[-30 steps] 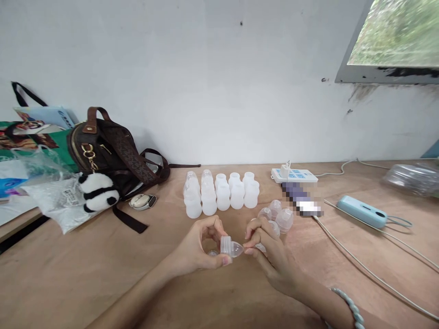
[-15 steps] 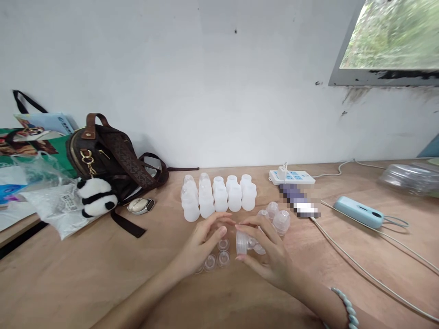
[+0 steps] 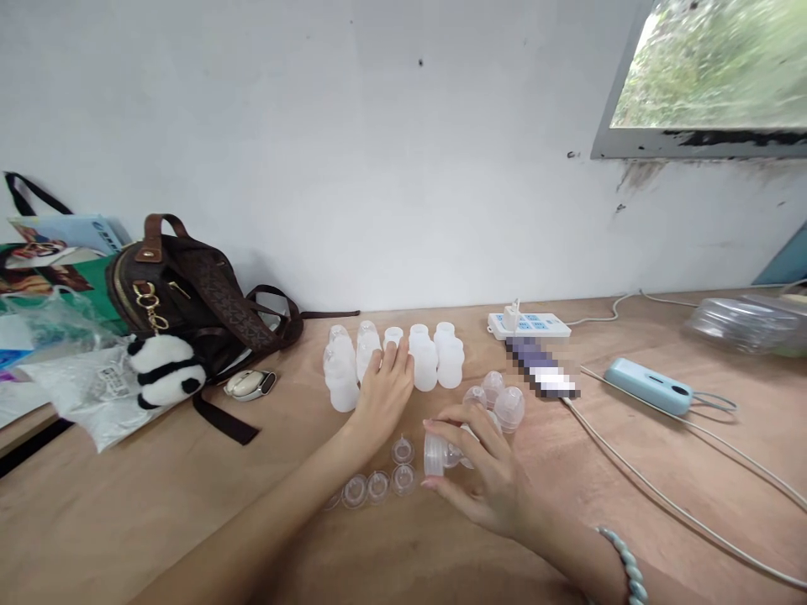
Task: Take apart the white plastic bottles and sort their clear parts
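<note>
L hand (image 3: 383,395) at the white bottles (image 3: 450,365), R hand (image 3: 490,470) on the clear collar (image 3: 434,454)!
Here we go: your L hand's palm-down, fingers stretched fwd and slightly spread over the third column from L; the front bottle's mostly hidden under it, so can't tell if you've actually got hold. Meanwhile your R hand has the collar pinched btwn thumb and fingers, gap just its width, tipped sideways w/ the teat (image 3: 451,456) pointing R, over the table (image 3: 265,512). Clear discs (image 3: 378,486) lie L of it, domed caps (image 3: 509,407) just beyond that hand.
</note>
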A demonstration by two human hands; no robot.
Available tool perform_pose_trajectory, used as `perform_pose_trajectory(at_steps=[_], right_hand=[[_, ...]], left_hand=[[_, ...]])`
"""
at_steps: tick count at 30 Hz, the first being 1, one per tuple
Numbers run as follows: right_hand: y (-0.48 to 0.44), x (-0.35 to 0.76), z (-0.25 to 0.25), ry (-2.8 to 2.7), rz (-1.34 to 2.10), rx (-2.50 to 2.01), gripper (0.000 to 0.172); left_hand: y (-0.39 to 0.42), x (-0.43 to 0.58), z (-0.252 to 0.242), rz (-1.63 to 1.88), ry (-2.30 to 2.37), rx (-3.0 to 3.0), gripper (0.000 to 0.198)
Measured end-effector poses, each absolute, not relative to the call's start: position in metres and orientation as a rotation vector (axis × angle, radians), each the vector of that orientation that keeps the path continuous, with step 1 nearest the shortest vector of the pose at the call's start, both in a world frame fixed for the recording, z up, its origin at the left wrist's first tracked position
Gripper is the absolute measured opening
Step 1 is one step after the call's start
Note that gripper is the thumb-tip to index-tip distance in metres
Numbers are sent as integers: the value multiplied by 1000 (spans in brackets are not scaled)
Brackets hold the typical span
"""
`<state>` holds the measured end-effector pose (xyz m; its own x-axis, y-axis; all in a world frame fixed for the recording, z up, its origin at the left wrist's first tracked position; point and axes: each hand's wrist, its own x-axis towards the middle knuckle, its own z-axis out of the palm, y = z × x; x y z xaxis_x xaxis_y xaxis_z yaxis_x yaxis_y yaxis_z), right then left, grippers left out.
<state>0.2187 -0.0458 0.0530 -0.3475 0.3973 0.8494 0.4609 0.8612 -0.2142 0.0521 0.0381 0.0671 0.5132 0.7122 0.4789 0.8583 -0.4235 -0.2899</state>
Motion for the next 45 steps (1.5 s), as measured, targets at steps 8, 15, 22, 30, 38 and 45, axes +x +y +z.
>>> perform_pose_trajectory(at_steps=[8, 15, 22, 30, 38, 45], right_hand=[[-39, 221, 51, -1889, -19, -670, 36], [-38, 221, 50, -1906, -15, -693, 34], [-37, 221, 46, -1921, 30, -708, 36], [-32, 223, 40, -1909, 123, -797, 39], [-28, 227, 43, -1841, 142, -791, 40], [-32, 224, 46, -1959, 164, -624, 45]], left_hand=[[16, 26, 81, -725, -1236, -2618, 22], [24, 13, 45, -1498, -1606, -2864, 34], [33, 8, 35, -1640, -1757, -3197, 69], [26, 1, 45, -1543, -1504, -3414, 61], [8, -8, 73, -1404, -1671, -3597, 53], [4, -16, 73, -1325, -2012, -3869, 51]])
